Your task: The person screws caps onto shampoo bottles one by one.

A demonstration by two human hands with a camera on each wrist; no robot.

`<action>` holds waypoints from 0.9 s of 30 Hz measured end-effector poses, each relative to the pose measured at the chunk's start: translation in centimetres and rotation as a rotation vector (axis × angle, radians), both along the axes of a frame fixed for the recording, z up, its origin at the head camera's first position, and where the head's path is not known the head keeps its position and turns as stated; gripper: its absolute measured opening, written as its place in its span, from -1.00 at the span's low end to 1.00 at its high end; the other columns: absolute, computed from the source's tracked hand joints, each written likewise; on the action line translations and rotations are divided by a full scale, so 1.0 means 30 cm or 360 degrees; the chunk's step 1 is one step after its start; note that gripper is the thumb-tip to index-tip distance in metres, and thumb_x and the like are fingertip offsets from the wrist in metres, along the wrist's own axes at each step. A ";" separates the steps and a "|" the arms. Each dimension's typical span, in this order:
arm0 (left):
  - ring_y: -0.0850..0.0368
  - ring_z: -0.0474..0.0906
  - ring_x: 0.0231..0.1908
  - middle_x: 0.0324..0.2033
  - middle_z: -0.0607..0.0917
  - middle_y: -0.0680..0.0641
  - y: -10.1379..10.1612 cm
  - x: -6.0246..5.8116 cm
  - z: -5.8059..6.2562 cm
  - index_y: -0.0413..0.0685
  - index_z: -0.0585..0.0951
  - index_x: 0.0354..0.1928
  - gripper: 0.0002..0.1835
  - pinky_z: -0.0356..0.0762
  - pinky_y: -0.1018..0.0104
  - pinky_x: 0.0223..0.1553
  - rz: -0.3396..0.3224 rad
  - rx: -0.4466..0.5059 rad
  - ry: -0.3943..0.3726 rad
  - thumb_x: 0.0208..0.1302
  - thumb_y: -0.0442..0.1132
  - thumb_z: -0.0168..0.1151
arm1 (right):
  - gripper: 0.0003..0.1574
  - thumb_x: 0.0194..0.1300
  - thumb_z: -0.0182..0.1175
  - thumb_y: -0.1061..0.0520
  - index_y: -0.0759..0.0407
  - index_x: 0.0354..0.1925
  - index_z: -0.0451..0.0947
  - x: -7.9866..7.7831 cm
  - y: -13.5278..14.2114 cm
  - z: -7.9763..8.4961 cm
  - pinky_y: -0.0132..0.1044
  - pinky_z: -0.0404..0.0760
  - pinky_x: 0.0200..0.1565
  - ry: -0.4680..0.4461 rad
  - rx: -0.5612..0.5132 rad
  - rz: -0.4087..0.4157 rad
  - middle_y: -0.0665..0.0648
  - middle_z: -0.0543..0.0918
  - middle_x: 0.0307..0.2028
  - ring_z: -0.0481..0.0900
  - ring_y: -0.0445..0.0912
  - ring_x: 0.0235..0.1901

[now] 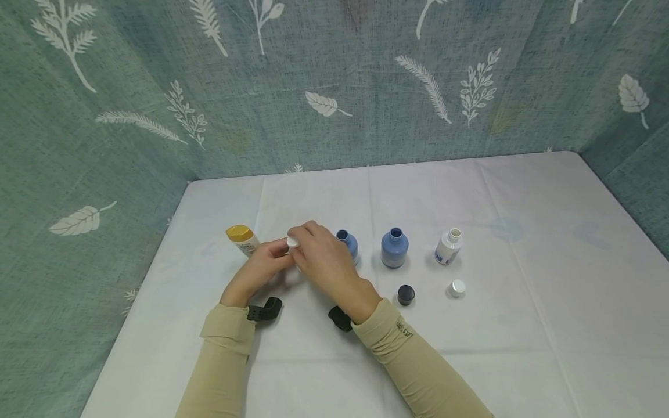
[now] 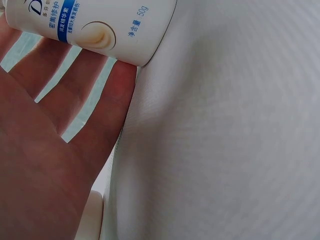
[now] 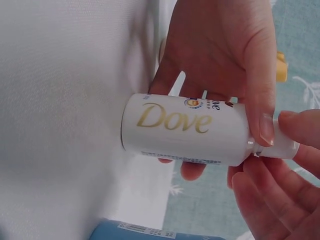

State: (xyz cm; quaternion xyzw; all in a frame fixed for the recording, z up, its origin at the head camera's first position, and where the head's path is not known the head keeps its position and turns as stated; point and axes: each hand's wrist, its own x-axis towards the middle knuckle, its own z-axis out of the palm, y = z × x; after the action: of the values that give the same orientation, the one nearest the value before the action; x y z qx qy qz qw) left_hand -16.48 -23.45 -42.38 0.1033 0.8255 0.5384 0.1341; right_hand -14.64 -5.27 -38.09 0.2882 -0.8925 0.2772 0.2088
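Note:
My left hand [image 1: 261,268] holds a small white Dove bottle [image 3: 185,129] upright on the table, fingers around its side and thumb near the neck. On top of that bottle sits a white cap [image 3: 286,141], pinched between the thumb and fingers of my right hand [image 1: 325,262]. From the head view only this cap [image 1: 292,242] shows; the hands hide the bottle's body. The left wrist view shows the bottle's label side [image 2: 95,25] against the left fingers. Just behind the left hand stands a white bottle with a yellow cap [image 1: 242,235], partly covered.
Two blue open-necked bottles, one blue bottle [image 1: 349,247] partly behind my right hand and another blue bottle [image 1: 394,249], stand in a row with an uncapped white bottle [image 1: 448,248]. Nearer lie a black cap [image 1: 406,295] and a loose white cap [image 1: 457,288]. A patterned curtain [image 1: 334,87] hangs behind.

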 end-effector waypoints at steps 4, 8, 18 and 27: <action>0.10 0.30 0.08 0.04 0.50 0.00 -0.001 0.000 -0.001 0.02 0.52 0.04 -0.56 0.19 0.05 0.07 0.0009 -0.0010 -0.0004 0.11 0.00 0.22 | -0.69 0.11 0.18 0.15 0.04 -0.11 0.51 0.000 0.001 0.002 -0.41 0.43 -0.44 -0.0016 -0.0004 0.0013 -0.04 0.50 -0.23 0.46 -0.22 -0.30; 0.10 0.32 -0.02 -0.01 0.53 0.02 -0.003 0.000 -0.002 0.05 0.54 0.00 -0.56 0.22 0.12 -0.01 0.0013 -0.0022 -0.0012 0.09 0.05 0.23 | -0.62 0.07 0.15 0.21 0.01 -0.08 0.51 0.001 0.002 0.005 -0.43 0.40 -0.47 -0.0032 0.0033 0.0023 -0.04 0.49 -0.23 0.44 -0.23 -0.33; 0.11 0.31 0.04 0.02 0.51 0.00 -0.003 -0.001 -0.001 0.02 0.52 0.02 -0.56 0.20 0.10 0.04 0.0009 -0.0004 -0.0025 0.11 0.01 0.22 | -0.68 0.12 0.16 0.20 0.07 -0.10 0.50 0.000 0.007 0.005 -0.44 0.40 -0.48 0.0004 0.0011 0.0047 0.00 0.49 -0.26 0.47 -0.22 -0.38; 0.04 0.21 0.16 0.12 0.42 -0.09 0.027 0.025 0.060 -0.09 0.45 0.13 -0.55 0.12 0.01 0.13 -0.0021 0.0047 -0.0056 0.18 -0.17 0.17 | -0.71 0.11 0.19 0.16 0.11 -0.14 0.49 -0.002 0.008 0.001 -0.42 0.39 -0.49 -0.0001 -0.0025 0.0018 0.01 0.47 -0.32 0.43 -0.22 -0.45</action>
State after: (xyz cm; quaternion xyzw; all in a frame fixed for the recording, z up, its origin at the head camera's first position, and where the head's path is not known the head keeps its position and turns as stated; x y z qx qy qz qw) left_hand -15.74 -22.65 -40.58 0.1013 0.8143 0.5513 0.1507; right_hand -14.68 -5.03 -38.05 0.2914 -0.8887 0.2855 0.2093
